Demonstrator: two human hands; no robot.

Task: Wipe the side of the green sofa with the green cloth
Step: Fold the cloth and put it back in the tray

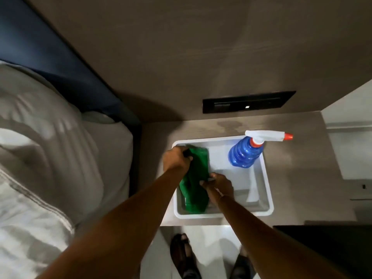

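A green cloth lies crumpled in the left half of a white tray on a grey bedside shelf. My left hand grips the cloth's far end near the tray's back left corner. At the cloth's right edge, my right hand pinches it at mid-length. No green sofa is in view.
A blue spray bottle with a white trigger and orange nozzle stands in the tray's back right corner. A bed with white pillows and a dark blue headboard fills the left. A black wall panel sits above the shelf. My feet show below.
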